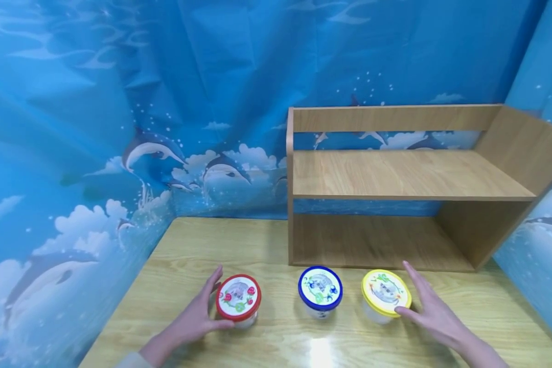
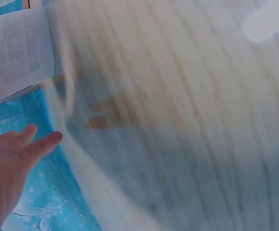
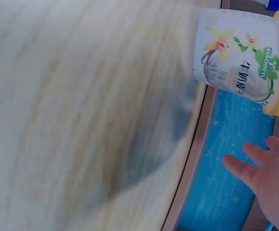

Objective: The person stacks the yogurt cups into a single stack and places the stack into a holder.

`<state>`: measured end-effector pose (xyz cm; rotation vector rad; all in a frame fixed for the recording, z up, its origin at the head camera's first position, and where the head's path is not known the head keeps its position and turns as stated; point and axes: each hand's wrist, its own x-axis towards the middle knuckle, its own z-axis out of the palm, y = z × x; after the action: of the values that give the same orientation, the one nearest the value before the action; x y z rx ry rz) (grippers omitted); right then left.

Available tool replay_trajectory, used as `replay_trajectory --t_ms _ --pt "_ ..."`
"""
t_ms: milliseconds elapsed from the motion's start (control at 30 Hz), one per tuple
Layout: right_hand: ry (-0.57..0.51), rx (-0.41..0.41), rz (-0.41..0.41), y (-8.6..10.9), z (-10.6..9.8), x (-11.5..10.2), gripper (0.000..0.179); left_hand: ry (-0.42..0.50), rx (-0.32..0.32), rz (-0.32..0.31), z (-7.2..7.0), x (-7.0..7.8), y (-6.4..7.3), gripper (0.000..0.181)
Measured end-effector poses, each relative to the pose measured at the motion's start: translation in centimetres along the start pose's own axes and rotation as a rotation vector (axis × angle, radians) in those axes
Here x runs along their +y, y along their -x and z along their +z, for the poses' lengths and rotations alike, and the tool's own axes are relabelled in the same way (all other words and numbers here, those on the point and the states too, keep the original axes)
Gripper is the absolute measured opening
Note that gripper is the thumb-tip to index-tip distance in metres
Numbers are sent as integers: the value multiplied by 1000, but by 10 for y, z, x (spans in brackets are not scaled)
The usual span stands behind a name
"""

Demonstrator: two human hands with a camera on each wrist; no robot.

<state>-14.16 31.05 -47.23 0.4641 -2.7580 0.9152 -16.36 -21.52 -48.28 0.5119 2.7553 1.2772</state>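
Three lidded tubs stand in a row on the wooden table. At the left is the tub with a red lid (image 1: 238,298) showing strawberries; my left hand (image 1: 198,314) is beside it, thumb and fingers spread around its left side. A tub with a blue lid (image 1: 320,289) stands in the middle. The tub with a yellow lid (image 1: 386,293) is at the right, and my right hand (image 1: 434,314) reaches to its right edge, thumb tip at the lid. In the right wrist view, flowers decorate this white tub (image 3: 238,53), and the extended fingers (image 3: 240,168) are apart from it.
Behind the tubs stands a two-level wooden shelf (image 1: 409,174) at the right of the table (image 1: 221,240). A blue curtain (image 1: 211,76) printed with dolphins and clouds hangs around the back and sides.
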Motion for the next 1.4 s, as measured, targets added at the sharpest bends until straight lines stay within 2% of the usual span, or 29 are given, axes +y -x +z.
replay_trajectory --t_ms 433,967,1400 --pt "-57 -25 17 2 14 0 111 64 -55 -15 6 -3 0 132" --pt "-65 -16 26 3 20 2 116 84 -39 -10 9 -5 -2 126" --pt "-57 -10 87 2 24 1 114 127 -40 -68 12 -3 -2 118"
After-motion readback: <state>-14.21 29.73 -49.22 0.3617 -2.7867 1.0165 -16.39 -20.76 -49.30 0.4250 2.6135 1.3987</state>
